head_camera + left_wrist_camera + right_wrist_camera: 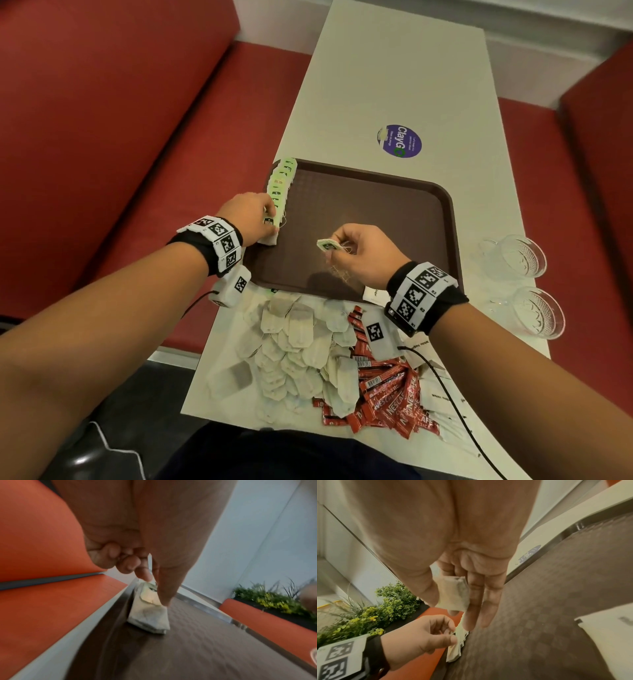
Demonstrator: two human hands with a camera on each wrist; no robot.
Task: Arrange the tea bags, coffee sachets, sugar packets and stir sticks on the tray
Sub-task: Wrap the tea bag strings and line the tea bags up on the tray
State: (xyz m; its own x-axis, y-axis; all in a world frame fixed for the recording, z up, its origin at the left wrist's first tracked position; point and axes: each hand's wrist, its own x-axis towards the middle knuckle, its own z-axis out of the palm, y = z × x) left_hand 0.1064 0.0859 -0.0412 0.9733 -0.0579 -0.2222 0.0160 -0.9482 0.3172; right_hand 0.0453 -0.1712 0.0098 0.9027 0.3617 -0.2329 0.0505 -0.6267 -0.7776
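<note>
A brown tray (376, 212) lies on the white table. A row of tea bags with green tags (281, 183) runs along the tray's left edge. At the near end of that row my left hand (270, 219) pinches the last tea bag (149, 612) by its top, thumb and forefinger on it. Over the middle of the tray my right hand (337, 245) holds another tea bag (453, 593) between thumb and fingers, its tag (328, 244) sticking out to the left and its string hanging below.
On the table in front of the tray lie a heap of loose tea bags (294, 342), red coffee sachets (387, 387) and white sugar packets (436, 390). Two glass bowls (517, 257) stand at the right edge. Red benches flank the table.
</note>
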